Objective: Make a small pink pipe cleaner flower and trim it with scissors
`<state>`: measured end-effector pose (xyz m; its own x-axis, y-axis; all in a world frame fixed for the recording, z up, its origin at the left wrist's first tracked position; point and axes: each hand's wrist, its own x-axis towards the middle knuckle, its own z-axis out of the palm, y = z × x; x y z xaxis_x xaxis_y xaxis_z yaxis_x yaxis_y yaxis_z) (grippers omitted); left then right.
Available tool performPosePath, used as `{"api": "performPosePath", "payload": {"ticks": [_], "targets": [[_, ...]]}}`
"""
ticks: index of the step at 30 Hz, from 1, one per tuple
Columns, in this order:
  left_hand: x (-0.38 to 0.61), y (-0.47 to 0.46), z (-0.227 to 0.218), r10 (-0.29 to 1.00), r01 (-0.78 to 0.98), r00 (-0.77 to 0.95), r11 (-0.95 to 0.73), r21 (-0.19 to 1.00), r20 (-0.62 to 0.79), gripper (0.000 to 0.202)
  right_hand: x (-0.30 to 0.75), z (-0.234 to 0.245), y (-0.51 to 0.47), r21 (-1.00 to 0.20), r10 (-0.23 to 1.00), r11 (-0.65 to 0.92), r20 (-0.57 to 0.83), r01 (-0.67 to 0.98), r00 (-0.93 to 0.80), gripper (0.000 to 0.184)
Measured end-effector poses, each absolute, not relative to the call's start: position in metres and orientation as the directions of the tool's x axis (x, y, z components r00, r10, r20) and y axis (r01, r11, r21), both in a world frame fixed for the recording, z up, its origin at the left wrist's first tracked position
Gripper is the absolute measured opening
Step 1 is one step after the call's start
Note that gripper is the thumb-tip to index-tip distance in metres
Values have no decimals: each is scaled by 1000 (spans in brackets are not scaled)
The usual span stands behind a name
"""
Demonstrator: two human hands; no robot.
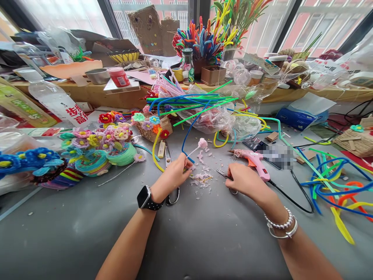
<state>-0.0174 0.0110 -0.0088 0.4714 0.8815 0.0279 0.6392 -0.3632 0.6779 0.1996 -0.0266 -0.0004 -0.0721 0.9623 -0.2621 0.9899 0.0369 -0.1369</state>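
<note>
My left hand point(174, 171), with a watch on its wrist, is closed on the thin pale stem of a small pink fuzzy flower point(202, 143). The flower head points up and to the right of my fingers. My right hand point(246, 179) is closed around small scissors point(223, 175), blades toward the left and a handle loop below the fingers. Between the hands lie pale pink fuzz clippings point(201, 179) on the grey table point(192, 241). A second, larger pair of scissors point(173, 198) lies partly hidden under my left hand and wrist.
A pink glue gun point(256, 161) with a black cord lies beyond my right hand, near a phone point(271, 153). Loose pipe cleaners point(335, 186) tangle at the right. Fuzzy flowers in coiled pots point(121, 153) stand left. A crowded wooden ledge point(136, 93) runs along the back.
</note>
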Motion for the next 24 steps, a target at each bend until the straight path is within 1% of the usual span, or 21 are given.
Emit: {"api": "performPosePath", "payload": {"ticks": [3,9,14,17,19,20,21,23,24], "targets": [[-13,7,-8,853,609,522,-381,696,11,19,199,1,-27,-128,963,21,-265,992,-55,7],[-11,3,-5,807,607,591,-438,664,-7,16,199,2,-27,-108,969,-24,-248,994,-3,7],[-15,4,-3,776,623,630,-473,623,-41,32,205,-2,-22,-105,982,-73,-183,992,53,12],[-12,3,-8,786,639,618,-486,596,-22,31,206,-2,-21,-131,991,-60,-128,990,43,19],[-9,2,-13,810,651,585,-489,581,27,25,203,0,-23,-220,994,-11,-105,975,-12,20],[-7,2,-16,822,652,567,-489,579,56,21,200,2,-24,-302,991,32,-116,953,-70,18],[-5,2,-18,833,651,548,-484,585,78,19,196,5,-26,-401,978,88,-138,912,-155,15],[-2,2,-20,852,636,515,-453,625,95,17,187,8,-31,-628,901,204,-180,751,-395,14],[-2,2,-20,861,623,499,-432,653,94,16,183,10,-33,-700,853,249,-169,669,-494,16]]}}
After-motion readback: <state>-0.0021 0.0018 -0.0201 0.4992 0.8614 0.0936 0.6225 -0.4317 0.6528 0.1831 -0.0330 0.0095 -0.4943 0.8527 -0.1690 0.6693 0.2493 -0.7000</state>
